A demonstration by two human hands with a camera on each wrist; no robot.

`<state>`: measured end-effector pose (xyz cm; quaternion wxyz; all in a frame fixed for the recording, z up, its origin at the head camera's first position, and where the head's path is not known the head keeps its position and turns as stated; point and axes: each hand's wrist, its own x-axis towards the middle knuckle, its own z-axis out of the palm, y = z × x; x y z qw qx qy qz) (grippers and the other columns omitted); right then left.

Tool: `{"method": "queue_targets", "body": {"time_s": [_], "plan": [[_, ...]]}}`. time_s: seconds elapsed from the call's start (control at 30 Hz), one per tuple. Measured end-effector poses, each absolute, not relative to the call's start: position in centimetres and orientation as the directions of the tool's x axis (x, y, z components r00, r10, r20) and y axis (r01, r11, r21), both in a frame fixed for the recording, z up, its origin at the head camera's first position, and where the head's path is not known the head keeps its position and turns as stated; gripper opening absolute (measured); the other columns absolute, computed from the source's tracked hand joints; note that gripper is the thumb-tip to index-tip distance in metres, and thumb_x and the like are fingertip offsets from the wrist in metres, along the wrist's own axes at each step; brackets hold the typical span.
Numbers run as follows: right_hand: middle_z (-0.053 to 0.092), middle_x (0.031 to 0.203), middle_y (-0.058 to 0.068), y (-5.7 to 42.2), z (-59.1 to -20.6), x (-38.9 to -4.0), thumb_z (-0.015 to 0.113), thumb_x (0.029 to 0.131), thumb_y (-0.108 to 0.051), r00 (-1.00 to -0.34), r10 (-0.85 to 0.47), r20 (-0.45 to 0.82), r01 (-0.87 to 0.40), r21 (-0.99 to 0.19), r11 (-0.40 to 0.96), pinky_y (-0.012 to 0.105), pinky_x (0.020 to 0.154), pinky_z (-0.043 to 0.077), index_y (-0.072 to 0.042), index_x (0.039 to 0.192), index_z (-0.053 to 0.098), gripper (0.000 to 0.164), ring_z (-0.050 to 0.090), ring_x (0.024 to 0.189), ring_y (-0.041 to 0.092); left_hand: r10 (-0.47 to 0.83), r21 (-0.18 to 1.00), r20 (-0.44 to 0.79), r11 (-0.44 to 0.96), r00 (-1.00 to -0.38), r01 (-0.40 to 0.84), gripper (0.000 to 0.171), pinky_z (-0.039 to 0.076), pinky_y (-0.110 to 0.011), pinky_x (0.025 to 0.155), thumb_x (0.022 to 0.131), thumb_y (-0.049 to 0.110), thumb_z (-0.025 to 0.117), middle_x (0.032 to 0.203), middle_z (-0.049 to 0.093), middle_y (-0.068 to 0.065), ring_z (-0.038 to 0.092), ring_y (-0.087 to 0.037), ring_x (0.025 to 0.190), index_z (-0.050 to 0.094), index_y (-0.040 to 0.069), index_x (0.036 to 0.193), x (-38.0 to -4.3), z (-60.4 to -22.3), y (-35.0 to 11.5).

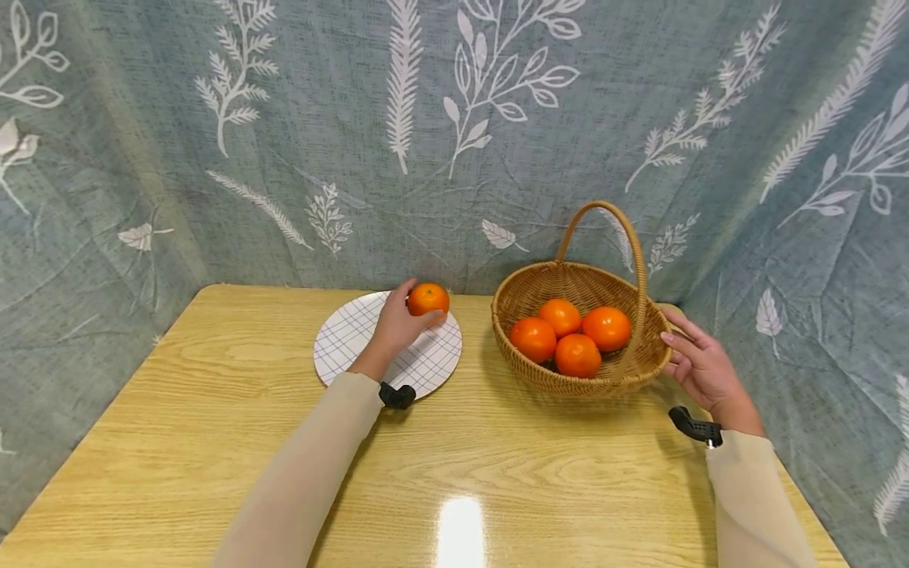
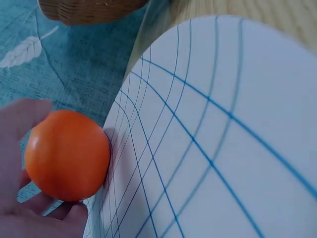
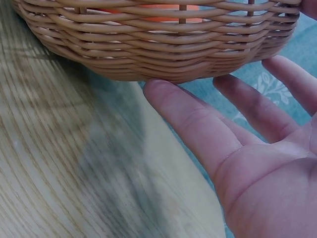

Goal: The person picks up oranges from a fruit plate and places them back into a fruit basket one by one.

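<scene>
An orange sits between the thumb and fingers of my left hand, at the far right part of a white plate with a blue grid pattern. In the left wrist view the held orange is beside the plate's surface; whether it touches is unclear. My right hand touches the right side of a wicker basket. From the right wrist view, its fairly straight fingers have their tips against the basket's lower wall. Several oranges lie inside the basket.
A tall arched handle rises over the basket. Behind the light wooden table hangs a grey-blue cloth with white leaf prints; it also runs along both sides. Plate and basket stand near the table's back edge, with a gap between them.
</scene>
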<state>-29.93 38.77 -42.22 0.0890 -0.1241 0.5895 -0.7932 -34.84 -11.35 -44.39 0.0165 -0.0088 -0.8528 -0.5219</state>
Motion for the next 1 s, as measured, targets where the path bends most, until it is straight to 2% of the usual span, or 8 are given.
{"method": "queue_targets", "body": {"time_s": [0.07,0.3,0.43,0.57,0.77,1.0], "plan": [[0.068,0.128,-0.004,38.8,-42.3,-29.9,0.045,0.108,-0.003,-0.95,-0.299,0.094,-0.003,-0.957,-0.291,0.034,0.084,0.063,-0.016,0.16,0.039,0.054,0.075,0.105,0.019,-0.001,0.887,0.026,0.461,-1.0,0.022,0.083,0.043,-0.054,0.115,0.096,0.027,0.073,0.163,0.032,-0.019,0.044,-0.04,0.142,0.026,0.011,0.162,-35.2,-44.5,-11.4],[0.067,0.13,-0.002,39.1,-42.5,-29.8,0.041,0.109,-0.002,-0.933,-0.34,0.117,-0.024,-0.964,-0.265,0.035,0.083,0.063,-0.011,0.165,0.02,0.06,0.074,0.107,0.019,0.006,0.896,0.008,0.444,-1.0,0.01,0.083,0.043,-0.053,0.115,0.094,0.022,0.076,0.16,0.039,-0.017,0.046,-0.039,0.142,0.029,0.009,0.161,-35.6,-44.6,-11.3],[0.065,0.133,-0.002,39.1,-42.2,-29.6,0.042,0.109,-0.003,-0.933,-0.343,0.11,-0.02,-0.966,-0.256,0.035,0.085,0.063,-0.011,0.165,0.018,0.061,0.073,0.11,0.02,0.004,0.897,0.009,0.443,-1.0,0.01,0.081,0.043,-0.053,0.116,0.094,0.022,0.077,0.16,0.04,-0.016,0.046,-0.038,0.141,0.031,0.009,0.16,-35.5,-44.4,-11.3],[0.065,0.133,-0.001,39.1,-42.0,-29.4,0.043,0.109,-0.003,-0.932,-0.348,0.102,-0.003,-0.962,-0.272,0.035,0.087,0.063,-0.014,0.164,0.026,0.059,0.073,0.111,0.021,0.008,0.904,0.018,0.428,-1.0,0.019,0.08,0.046,-0.052,0.113,0.094,0.023,0.077,0.158,0.041,-0.016,0.048,-0.038,0.14,0.033,0.009,0.159,-35.4,-44.0,-11.2],[0.069,0.127,-0.001,39.1,-42.1,-29.4,0.044,0.108,-0.002,-0.941,-0.328,0.085,0.012,-0.959,-0.282,0.034,0.083,0.063,-0.021,0.151,0.05,0.048,0.075,0.104,0.02,0.051,0.905,0.081,0.414,-0.995,0.094,0.079,0.05,-0.052,0.108,0.092,0.027,0.079,0.155,0.046,-0.015,0.05,-0.037,0.136,0.038,0.009,0.157,-35.5,-42.7,-10.8],[0.07,0.126,-0.002,39.3,-42.2,-29.6,0.045,0.108,-0.002,-0.942,-0.329,0.071,0.027,-0.959,-0.284,0.032,0.081,0.063,-0.023,0.148,0.054,0.046,0.076,0.101,0.019,0.1,0.92,0.092,0.372,-0.991,0.123,0.079,0.054,-0.051,0.103,0.092,0.031,0.08,0.154,0.047,-0.012,0.053,-0.034,0.136,0.039,0.012,0.157,-35.2,-41.1,-10.1]]}}
